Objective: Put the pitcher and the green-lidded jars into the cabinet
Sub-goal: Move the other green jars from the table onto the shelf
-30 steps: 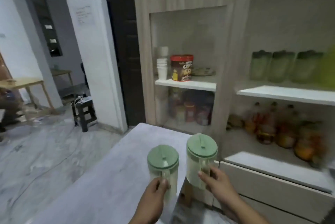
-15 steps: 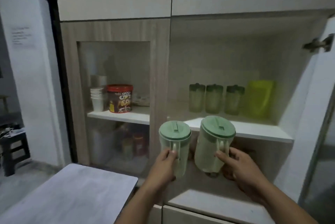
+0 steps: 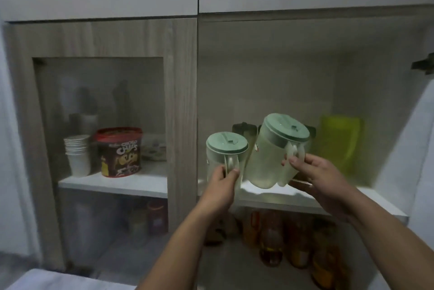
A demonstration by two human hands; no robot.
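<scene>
My left hand (image 3: 224,178) grips the handle of a small green-lidded jar (image 3: 222,157), held upright at the front edge of the open cabinet's white shelf (image 3: 366,198). In my right hand (image 3: 317,173) is the handle of a larger green-lidded jar (image 3: 270,156), tilted left over the same shelf. Behind it stand dark-lidded jars (image 3: 244,129), mostly hidden. A yellow-green pitcher (image 3: 339,142) stands on the shelf at the right.
The left compartment, behind a glass door (image 3: 101,102), holds a stack of paper cups (image 3: 78,154) and a Choco Chips tub (image 3: 119,151). Bottles (image 3: 270,240) fill the lower shelf. The open door's hinge (image 3: 422,64) is at the right. A grey counter corner (image 3: 47,281) lies bottom left.
Both hands have carried the two jars from above the counter up and forward to the cabinet shelf. The larger jar now tilts left over the shelf. My view has moved closer.
</scene>
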